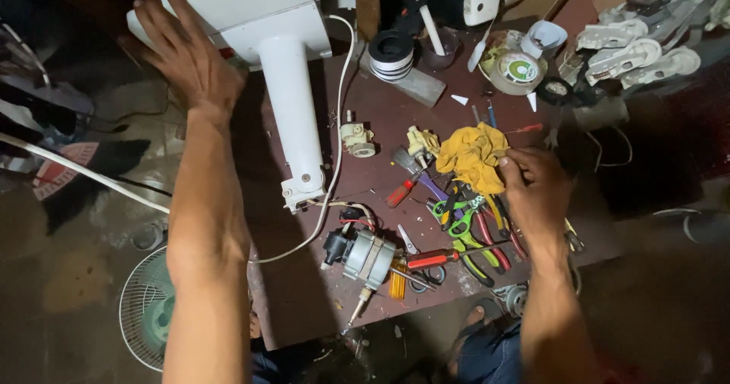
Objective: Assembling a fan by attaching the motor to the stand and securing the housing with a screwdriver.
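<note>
While left hand (186, 53) lies flat, fingers spread, on white fan stand (285, 87) at far left, right hand (536, 186) pinches yellow rag (471, 156) over tool pile (464, 228); wiping stage, likely; motor (361, 255) near centre.

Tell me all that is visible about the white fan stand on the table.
The white fan stand looks like smooth plastic: a broad flat base at the top of the picture and a round column that runs toward the person. It lies on its side across the dark red table. The column ends in a small bracket, where thin wires come out. A white cable runs along its right side. The left hand rests flat on the base.
</note>
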